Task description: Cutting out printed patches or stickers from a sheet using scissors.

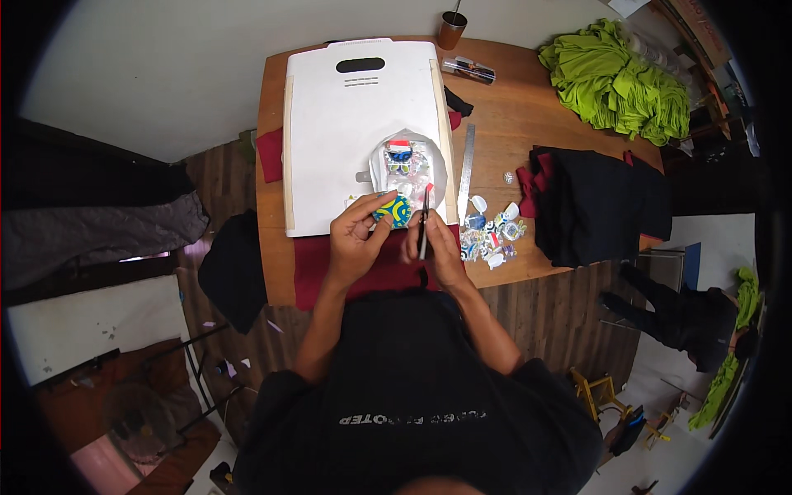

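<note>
Gripping a round patch patterned in blue, yellow and green, the left hand has its fingers curled in narrow around the patch's lower-left edge, thumb on top, so the patch sticks out at about 2 o'clock from the fingertips. Right beside it, at 3 o'clock, the right hand is closed around a thin tool with a dark shaft and a red tip, held nearly upright; whether it is a blade or scissors cannot be told. The tool's shaft sits just beside the patch's right edge, close enough that touching cannot be ruled out.

Both hands hover over the near edge of a white board lying on the wooden table, with dark red cloth under the board's front. At 12 o'clock from the patch, a clear bag of patches rests on the board. At 3 o'clock from the right hand, loose cut pieces lie scattered on the table. A metal ruler runs along the board's right side. Farther right sits a pile of black cloth, and at 1 o'clock a heap of green cloth.
</note>
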